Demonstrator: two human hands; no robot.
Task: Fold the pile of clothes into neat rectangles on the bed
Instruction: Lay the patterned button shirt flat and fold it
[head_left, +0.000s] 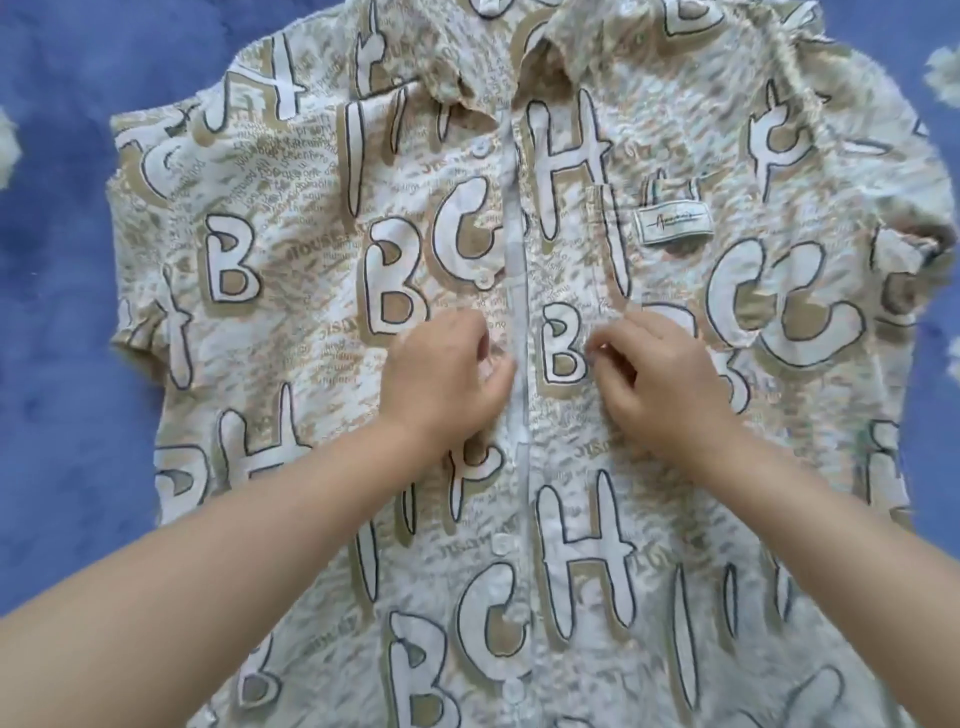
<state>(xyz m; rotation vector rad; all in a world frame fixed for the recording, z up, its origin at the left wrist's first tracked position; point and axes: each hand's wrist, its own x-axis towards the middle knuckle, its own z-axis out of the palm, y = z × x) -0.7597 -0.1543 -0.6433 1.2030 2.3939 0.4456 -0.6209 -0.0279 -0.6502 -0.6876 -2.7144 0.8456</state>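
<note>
A short-sleeved button shirt (291, 291), cream and tan with big white letters, lies front up and spread flat on the bed, collar at the top. A chest pocket with a white label (673, 222) sits right of the button strip (518, 270). My left hand (447, 369) pinches the fabric on the left edge of the strip at mid-chest. My right hand (660, 379) pinches the fabric just right of the strip at the same height. Both sleeves lie out to the sides.
The blue bedspread (62, 249) with pale flower patches surrounds the shirt on the left, top and right. The shirt's hem runs out of view at the bottom.
</note>
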